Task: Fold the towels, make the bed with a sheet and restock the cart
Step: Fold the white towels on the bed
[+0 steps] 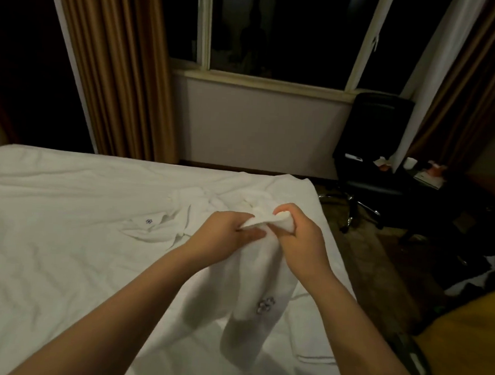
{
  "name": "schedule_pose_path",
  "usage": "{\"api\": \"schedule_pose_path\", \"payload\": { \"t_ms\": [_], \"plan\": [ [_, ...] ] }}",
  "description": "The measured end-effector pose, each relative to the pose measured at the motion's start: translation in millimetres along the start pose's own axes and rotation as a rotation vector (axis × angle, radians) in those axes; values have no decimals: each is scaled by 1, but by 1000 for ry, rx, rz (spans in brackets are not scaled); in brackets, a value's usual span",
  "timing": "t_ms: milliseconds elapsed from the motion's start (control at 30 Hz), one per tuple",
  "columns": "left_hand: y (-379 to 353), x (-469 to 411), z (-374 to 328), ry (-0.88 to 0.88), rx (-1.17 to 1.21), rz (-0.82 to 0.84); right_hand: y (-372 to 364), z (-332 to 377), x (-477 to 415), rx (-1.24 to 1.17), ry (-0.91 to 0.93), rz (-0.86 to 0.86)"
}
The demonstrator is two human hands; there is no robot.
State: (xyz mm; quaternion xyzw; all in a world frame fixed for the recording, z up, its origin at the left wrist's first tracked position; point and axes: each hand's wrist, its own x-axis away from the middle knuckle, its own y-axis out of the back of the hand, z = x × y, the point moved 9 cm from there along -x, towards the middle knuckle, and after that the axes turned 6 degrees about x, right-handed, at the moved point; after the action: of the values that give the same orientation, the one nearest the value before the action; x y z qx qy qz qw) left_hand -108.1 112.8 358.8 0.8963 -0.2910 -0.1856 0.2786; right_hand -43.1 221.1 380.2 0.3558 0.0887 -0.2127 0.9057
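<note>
The left grip (223, 235) pinches the upper edge of a white towel (256, 277) between thumb and fingers. The right grip (298, 239), just beside it, is curled in a fist round the bunched top of the same towel. The two are almost touching, and the cloth is stretched across the short gap between them. From there the towel hangs down toward the person, with a dark embroidered emblem (265, 304) below the right grip (its lower end is blurred).

Under both grips lies the bed (47, 262), covered with a creased white sheet. Left of the left grip and a little farther out, a second towel (162, 231) lies rumpled on the sheet, its own small emblem facing up. Below the right grip, near the bed's edge, a flat piece of white cloth (314, 348) lies with a stitched border showing.

Beyond the grips, past the far side of the bed, a pale wall rises to a window (279, 30), dark outside, with a tan curtain (117, 63) to the left. Out to the right of the right grip, a black office chair (370, 142) stands on the dark floor (380, 268). A small table (427, 181) beside it carries a white cup (410, 163).
</note>
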Motion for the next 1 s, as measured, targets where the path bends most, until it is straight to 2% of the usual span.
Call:
{"api": "schedule_pose_path", "payload": {
  "t_ms": [67, 200, 333, 400, 433, 567, 600, 633, 733, 767, 900, 1000],
  "plan": [
    [2, 3, 17, 74, 19, -15, 21, 0, 0, -57, -17, -129],
    [9, 23, 67, 238, 11, -80, 80, -21, -4, -227, -217, -464],
    [18, 31, 70, 260, 11, -129, 109, -32, -4, -107, -233, -520],
    [21, 25, 51, 234, 20, -141, 103, -30, -7, -26, -221, -414],
    [21, 21, 38, 214, 28, -133, 93, -26, -10, 13, -197, -296],
    [10, 2, -15, 84, -83, -41, 0, 7, 4, 187, -9, 446],
    [8, -1, -24, 74, -111, -29, -17, 11, 7, 216, 16, 522],
    [8, -3, -30, 70, -126, -25, -23, 12, 4, 273, 13, 514],
    [13, -1, -22, 71, -20, -53, -6, 12, -12, 582, -36, 337],
    [13, 2, -15, 78, -12, -35, 8, 9, -15, 554, -61, 242],
    [5, 16, 24, 160, -82, 9, 84, -11, -13, 151, -142, -290],
    [13, 23, 46, 249, -83, -3, 122, -34, -10, 50, -247, -498]
  ]
}}
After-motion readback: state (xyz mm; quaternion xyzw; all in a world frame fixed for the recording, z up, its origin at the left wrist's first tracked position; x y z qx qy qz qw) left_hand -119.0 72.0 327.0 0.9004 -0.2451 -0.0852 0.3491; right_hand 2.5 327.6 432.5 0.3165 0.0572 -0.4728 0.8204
